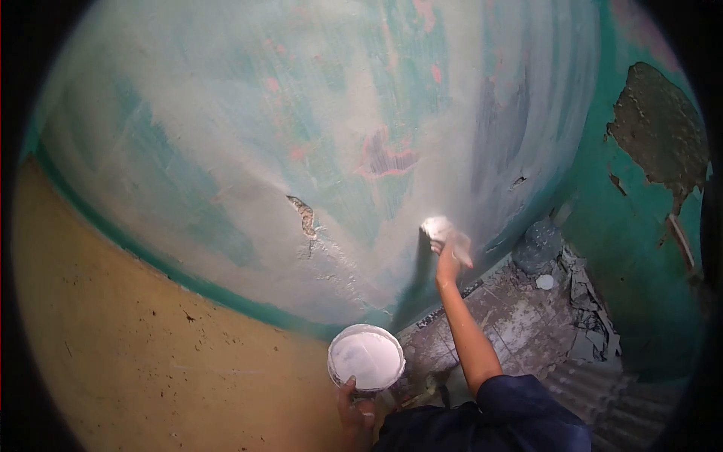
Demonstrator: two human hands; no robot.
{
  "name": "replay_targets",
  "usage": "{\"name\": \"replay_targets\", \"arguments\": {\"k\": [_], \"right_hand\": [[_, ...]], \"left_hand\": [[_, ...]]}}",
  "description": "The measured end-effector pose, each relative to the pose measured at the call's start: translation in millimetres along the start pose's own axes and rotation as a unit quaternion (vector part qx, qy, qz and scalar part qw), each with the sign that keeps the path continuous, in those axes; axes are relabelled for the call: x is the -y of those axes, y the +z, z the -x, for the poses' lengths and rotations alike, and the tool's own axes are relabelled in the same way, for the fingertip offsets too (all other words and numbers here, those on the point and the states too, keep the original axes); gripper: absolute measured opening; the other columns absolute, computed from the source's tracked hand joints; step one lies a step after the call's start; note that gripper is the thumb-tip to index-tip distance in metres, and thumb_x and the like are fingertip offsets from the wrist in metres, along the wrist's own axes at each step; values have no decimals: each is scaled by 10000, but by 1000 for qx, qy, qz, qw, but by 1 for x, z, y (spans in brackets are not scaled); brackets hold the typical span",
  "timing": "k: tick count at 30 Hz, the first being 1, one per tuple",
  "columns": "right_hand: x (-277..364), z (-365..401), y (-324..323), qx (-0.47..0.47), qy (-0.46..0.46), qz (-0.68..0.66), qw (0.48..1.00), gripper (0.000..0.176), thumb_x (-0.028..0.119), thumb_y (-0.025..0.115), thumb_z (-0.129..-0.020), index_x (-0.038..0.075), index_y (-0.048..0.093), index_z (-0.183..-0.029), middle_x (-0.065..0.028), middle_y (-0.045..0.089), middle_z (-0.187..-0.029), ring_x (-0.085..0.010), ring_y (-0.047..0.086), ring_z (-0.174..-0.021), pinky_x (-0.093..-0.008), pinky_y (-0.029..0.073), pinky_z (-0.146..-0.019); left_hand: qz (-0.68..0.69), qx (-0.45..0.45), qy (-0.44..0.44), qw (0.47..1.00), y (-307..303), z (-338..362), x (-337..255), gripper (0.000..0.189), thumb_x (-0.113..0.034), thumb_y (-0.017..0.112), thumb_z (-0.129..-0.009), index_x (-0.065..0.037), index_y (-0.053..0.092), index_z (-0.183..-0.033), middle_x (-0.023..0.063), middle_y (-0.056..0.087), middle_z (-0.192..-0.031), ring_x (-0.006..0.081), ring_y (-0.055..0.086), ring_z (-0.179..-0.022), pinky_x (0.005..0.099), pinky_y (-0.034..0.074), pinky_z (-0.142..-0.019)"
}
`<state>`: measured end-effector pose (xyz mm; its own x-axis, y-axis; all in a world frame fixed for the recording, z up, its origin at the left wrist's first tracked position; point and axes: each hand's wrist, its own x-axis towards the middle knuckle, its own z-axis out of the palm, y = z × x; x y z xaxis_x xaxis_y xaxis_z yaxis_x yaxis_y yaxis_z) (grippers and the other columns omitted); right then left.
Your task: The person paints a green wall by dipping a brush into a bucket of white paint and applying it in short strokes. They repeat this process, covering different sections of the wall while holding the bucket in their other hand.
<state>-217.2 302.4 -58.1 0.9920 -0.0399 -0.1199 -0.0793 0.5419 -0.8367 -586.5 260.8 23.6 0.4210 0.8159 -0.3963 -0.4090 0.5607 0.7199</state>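
Observation:
My left hand (pixel 356 410) holds a round white bucket (pixel 367 360) by its near rim, thumb over the edge; pale, smooth material fills it. Up and to the right, my right hand (pixel 450 255) is closed on a whitish, slightly blurred cloth-like wad (pixel 437 226) at the lower part of the wall (pixel 354 128). That wall is green with streaks of white, grey and pink. Left of my right hand, a chipped hole (pixel 304 216) shows in its surface.
A yellow-brown surface (pixel 151 331) with a green border lies at left. At right stands a green wall with a bare patch (pixel 659 124). Below it are a grey rounded object (pixel 538 247), broken debris (pixel 591 316) and corrugated sheeting (pixel 595 395).

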Motion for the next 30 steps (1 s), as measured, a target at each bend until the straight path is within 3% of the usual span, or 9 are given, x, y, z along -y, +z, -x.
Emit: {"name": "replay_targets", "arguments": {"k": [5, 7, 11, 16, 18, 20, 23, 27, 30], "right_hand": [[44, 0, 5, 62, -56, 124, 989, 147, 105, 547, -967, 70, 471, -1088, -116, 658, -876, -139, 648, -662, -244, 533, -586], [115, 9, 36, 42, -146, 273, 950, 280, 319, 509, -989, 46, 542, -1040, -58, 682, -767, -160, 651, -703, -300, 494, -669], [187, 0, 84, 137, -169, 22, 976, 232, 244, 541, -984, 58, 493, -1114, -113, 616, -1019, -177, 595, -963, -302, 481, -814], [157, -7, 77, 140, -191, -8, 972, 302, 278, 503, -1004, 55, 487, -1207, -92, 607, -1046, -188, 583, -982, -306, 452, -891], [96, -5, 40, 74, -197, 191, 959, 442, 315, 435, -1028, 73, 428, -1398, -88, 592, -1110, -228, 602, -1040, -322, 452, -928], [36, -10, 12, 76, -100, -2, 992, 229, 263, 511, -1001, 66, 446, -1099, -68, 516, -1069, -165, 591, -936, -282, 530, -728], [21, -17, -10, 57, -103, 69, 991, 202, 231, 527, -991, 51, 470, -1063, -72, 569, -966, -145, 613, -849, -260, 521, -628], [100, -16, 16, 49, -127, 312, 940, 187, 197, 530, -980, 39, 490, -1071, -114, 644, -928, -171, 643, -844, -282, 516, -664], [154, -29, 56, 85, -159, 191, 965, 218, 245, 524, -989, 45, 514, -1077, -121, 636, -1031, -190, 638, -892, -332, 517, -772]], "left_hand": [[21, 0, -12, 1000, 3, 1, 0, 575, -167, 635, -825, 16, 428, -1330, 157, 537, -1268, 303, 529, -1186, 474, 431, -1026], [25, 4, -13, 1000, 4, 1, 1, 570, -166, 630, -829, 17, 427, -1329, 158, 536, -1270, 303, 529, -1186, 475, 433, -1023], [-27, 28, -10, 999, -1, -5, 5, 630, -269, 603, -842, -28, 399, -1387, 154, 520, -1313, 337, 512, -1209, 529, 419, -1010], [-32, 26, -12, 999, -2, -9, 9, 633, -275, 598, -841, -29, 398, -1389, 151, 518, -1314, 337, 508, -1214, 529, 417, -1010], [-30, 26, -12, 999, 0, -10, 9, 634, -275, 597, -841, -30, 398, -1390, 150, 517, -1316, 336, 506, -1216, 528, 416, -1012], [2, 16, -5, 1000, 8, -5, 6, 541, -171, 607, -835, 39, 443, -1305, 173, 551, -1239, 310, 551, -1152, 460, 446, -1002], [3, 8, -1, 1000, 11, -6, 7, 541, -179, 608, -834, 45, 447, -1300, 171, 554, -1235, 309, 553, -1148, 457, 449, -995], [-3, 12, -7, 1000, 10, -7, 11, 546, -180, 608, -834, 45, 445, -1304, 170, 553, -1238, 308, 554, -1146, 459, 450, -991], [-44, 48, -22, 998, 7, -9, 13, 625, -270, 586, -850, -38, 392, -1397, 150, 502, -1337, 330, 492, -1234, 523, 399, -1035]]}}
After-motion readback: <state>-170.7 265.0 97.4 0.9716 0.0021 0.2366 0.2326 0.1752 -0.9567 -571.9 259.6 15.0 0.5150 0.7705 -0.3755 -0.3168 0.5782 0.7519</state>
